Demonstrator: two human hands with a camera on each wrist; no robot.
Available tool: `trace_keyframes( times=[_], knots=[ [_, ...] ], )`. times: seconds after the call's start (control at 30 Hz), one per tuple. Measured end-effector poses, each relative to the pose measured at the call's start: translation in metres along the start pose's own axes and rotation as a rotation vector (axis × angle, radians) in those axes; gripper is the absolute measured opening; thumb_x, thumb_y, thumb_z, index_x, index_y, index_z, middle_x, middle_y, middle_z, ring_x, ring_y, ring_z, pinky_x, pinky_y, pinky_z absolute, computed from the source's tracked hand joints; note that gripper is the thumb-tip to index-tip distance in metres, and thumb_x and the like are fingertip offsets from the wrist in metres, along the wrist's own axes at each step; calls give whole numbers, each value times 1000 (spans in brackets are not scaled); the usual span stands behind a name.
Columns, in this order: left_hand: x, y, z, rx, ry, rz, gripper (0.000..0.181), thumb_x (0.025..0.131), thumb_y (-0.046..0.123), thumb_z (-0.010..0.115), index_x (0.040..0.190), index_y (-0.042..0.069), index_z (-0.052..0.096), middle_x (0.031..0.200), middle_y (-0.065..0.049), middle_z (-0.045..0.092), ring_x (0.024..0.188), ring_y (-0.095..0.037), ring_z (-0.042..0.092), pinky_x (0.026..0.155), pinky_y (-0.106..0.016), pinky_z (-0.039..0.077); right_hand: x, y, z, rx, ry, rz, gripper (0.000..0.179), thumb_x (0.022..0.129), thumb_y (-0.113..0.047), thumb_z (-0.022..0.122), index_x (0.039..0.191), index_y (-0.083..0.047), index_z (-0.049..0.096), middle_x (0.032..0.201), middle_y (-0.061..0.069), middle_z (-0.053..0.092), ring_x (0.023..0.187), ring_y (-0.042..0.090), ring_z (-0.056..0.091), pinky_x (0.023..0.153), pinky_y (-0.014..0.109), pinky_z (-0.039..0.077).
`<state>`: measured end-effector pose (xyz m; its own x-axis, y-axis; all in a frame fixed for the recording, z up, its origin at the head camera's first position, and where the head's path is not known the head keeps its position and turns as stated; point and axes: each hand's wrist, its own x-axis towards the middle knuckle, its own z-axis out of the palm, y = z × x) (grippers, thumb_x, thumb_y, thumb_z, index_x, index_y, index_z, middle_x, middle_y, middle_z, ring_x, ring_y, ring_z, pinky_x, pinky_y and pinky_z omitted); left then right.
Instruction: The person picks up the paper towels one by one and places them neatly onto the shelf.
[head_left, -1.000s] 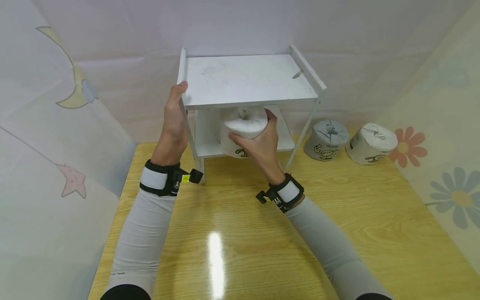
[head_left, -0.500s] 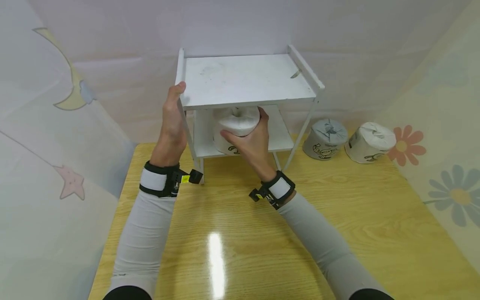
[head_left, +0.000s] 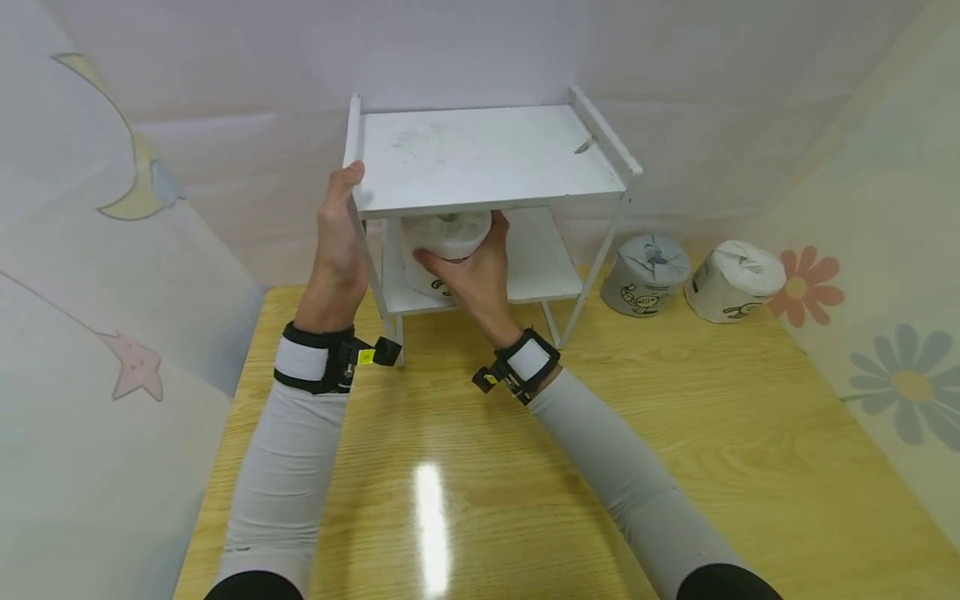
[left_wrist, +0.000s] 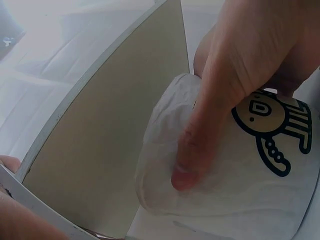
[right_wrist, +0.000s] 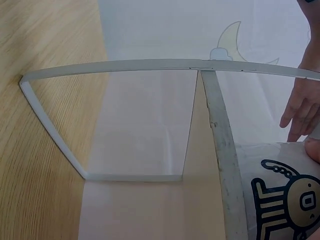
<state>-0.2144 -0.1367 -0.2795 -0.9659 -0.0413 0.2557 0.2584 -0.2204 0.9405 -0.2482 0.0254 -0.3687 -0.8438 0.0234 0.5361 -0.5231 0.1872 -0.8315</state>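
A small white two-tier shelf (head_left: pixel 487 158) stands on the table. My left hand (head_left: pixel 339 250) grips its left side, with the thumb over the top board's edge; in the right wrist view, fingers of that left hand (right_wrist: pixel 302 107) hang outside the side frame. On the lower tier, towards the left, is a paper-wrapped toilet roll (head_left: pixel 438 239), upright and partly hidden under the top board. My right hand (head_left: pixel 480 279) holds it from the right, thumb across its front. The left wrist view shows the right thumb pressing the wrapper of the toilet roll (left_wrist: pixel 235 185), printed with a cartoon figure.
Two more wrapped rolls stand on the table to the right of the shelf: a greyer toilet roll (head_left: pixel 645 275) and a whiter toilet roll (head_left: pixel 735 282). Printed sheets rise behind and on both sides of the wooden table (head_left: pixel 360 467).
My right hand has slid the toilet roll leftwards along the lower tier, deeper under the top board. The left hand keeps its hold on the shelf's side.
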Motion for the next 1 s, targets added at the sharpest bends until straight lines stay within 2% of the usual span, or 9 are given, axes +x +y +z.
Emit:
trace_keyframes(
  times=[0.47, 1.0],
  knots=[
    [1, 0, 2, -11, 10, 17, 65, 103, 42, 34, 162, 15, 31, 157, -6, 34, 148, -19, 23, 122, -42, 12, 9, 3, 19, -16, -25, -6, 118, 78, -22, 96, 161, -6, 13, 158, 14, 32, 147, 19, 36, 123, 34, 29],
    [1, 0, 2, -34, -5, 22, 65, 101, 44, 35, 159, 16, 33, 154, -6, 36, 146, -21, 27, 120, -43, 16, 12, 4, 37, -28, -23, -2, 117, 80, -24, 95, 161, -9, 13, 158, 13, 30, 145, 17, 34, 123, 33, 30]
  ],
)
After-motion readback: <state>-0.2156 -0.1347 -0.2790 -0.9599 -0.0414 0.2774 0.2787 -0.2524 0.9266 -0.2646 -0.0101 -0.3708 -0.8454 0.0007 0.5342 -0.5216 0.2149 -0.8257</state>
